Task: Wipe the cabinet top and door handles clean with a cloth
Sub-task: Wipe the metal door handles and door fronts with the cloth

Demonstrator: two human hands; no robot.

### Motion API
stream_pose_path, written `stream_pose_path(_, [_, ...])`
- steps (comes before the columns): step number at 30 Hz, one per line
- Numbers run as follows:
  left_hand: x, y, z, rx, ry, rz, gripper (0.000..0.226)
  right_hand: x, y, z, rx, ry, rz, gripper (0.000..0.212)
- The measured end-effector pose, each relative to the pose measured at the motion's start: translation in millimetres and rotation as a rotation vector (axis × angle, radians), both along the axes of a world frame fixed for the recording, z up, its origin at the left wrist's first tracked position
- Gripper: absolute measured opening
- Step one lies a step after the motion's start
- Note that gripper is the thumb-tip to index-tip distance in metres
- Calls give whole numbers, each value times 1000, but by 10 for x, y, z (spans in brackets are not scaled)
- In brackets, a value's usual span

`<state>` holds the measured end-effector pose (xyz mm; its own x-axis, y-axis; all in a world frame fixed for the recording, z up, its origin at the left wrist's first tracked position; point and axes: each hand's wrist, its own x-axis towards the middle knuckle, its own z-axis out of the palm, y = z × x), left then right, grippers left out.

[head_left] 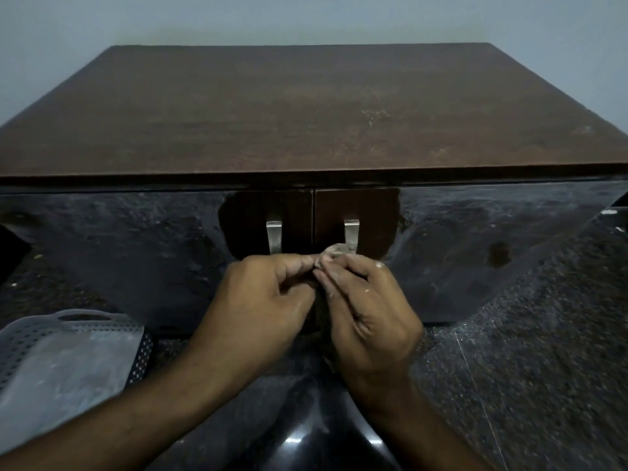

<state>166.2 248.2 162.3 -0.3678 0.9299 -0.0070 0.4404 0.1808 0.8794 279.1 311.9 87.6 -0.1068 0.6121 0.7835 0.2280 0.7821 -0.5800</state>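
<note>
Nearest to me, at lower left, a perforated plastic basket sits on the dark speckled floor; it plays no part in the current step.

Ahead of it, both hands meet in front of the cabinet doors. My left hand has its fingers curled, with thumb and forefinger pinching the near end of the cloth. My right hand is curled the same way and pinches the cloth from the other side. The cloth is a small bunched wad, brownish in this dim light, held up between the two sets of fingertips. It sits at the lower end of the right door handle and appears to touch it (the contact point itself is hidden by the wad).

The left door handle stands just beside, across the door seam, with nothing on it.

Step in hand, as I judge it: wiping the right handle, or re-gathering the cloth at its base for a stroke.

Farthest out, the cabinet top runs back to the wall, brown and matte, with pale scuffs or dust toward the right. Whether it has been wiped I cannot tell.

Next move, in my estimate: wrap the cloth round the metal strip and draw it along the full length, keeping a firm pinch so the wad does not slip off the narrow edge, then shift across to the left handle.
</note>
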Motion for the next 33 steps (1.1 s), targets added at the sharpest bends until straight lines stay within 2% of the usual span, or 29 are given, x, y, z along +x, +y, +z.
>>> stream_pose_path(3, [-151,-85,12,-39,-8,207,35,-180,-24,132,-58,53,81,20])
stream_pose_path(7, [-297,-211,77,-8,9,334,39,-462,-21,241,-86,116,94,21])
stream_pose_path(11, [-378,-231,130,55,23,428,37,-513,-45,37,-150,156,79,19])
stream_pose_path(15, [-353,-197,124,53,35,434,35,-444,-92,-26,-126,90,85,14])
stream_pose_path(20, [-311,-185,134,120,55,421,35,-525,11,204,113,36,114,15])
stream_pose_path(24, [-343,-229,125,162,79,430,35,-551,88,110,248,-132,186,18])
stream_pose_path(29, [-363,-191,65,74,13,348,32,-478,98,-239,374,-302,186,21])
stream_pose_path(33, [-354,-185,-32,-67,33,258,32,-412,144,-412,273,-349,172,17])
